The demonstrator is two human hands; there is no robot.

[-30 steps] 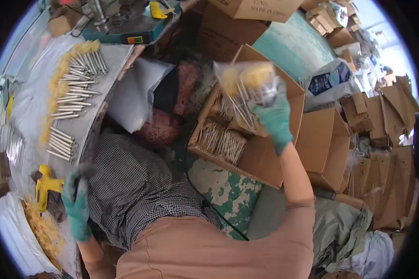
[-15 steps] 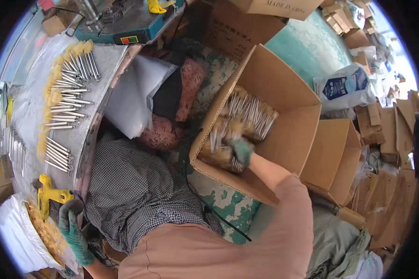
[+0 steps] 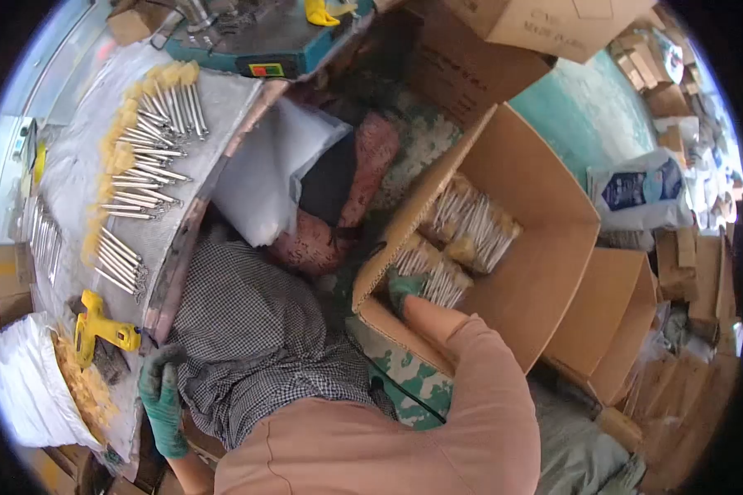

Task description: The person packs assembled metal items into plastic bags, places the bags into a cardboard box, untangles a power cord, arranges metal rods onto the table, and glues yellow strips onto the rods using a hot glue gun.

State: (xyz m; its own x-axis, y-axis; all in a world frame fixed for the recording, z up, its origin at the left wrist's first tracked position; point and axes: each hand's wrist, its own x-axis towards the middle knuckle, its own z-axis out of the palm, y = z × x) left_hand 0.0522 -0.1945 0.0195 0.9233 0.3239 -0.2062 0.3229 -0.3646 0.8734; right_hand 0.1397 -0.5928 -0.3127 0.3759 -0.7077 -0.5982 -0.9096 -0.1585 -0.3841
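Observation:
My right hand [image 3: 404, 290], in a green glove, reaches into an open cardboard box [image 3: 553, 256] and touches the near left bundle of metal rods [image 3: 442, 285]. Its fingers are partly hidden against the bundle and the box wall. More bundles of rods [image 3: 483, 231] with yellowish wrapping lie beside it in the box. My left hand [image 3: 163, 400], in a green glove with dark fingers, hovers by the table edge with its fingers loosely apart and nothing in them. Nearest to it lies a yellow pistol-shaped tool [image 3: 95, 330].
Loose metal rods [image 3: 153, 157] with yellowish tips lie in a row on the table [image 3: 210, 153]. A white sack [image 3: 25, 379] of yellowish pieces stands at lower left. A teal machine base [image 3: 281, 58] is at the back. Another open carton [image 3: 603, 305] adjoins the box.
My right hand has shifted toward the box's near left wall, and the bundles show more plainly. My left hand has moved slightly right, off the yellow tool. The view has shifted.

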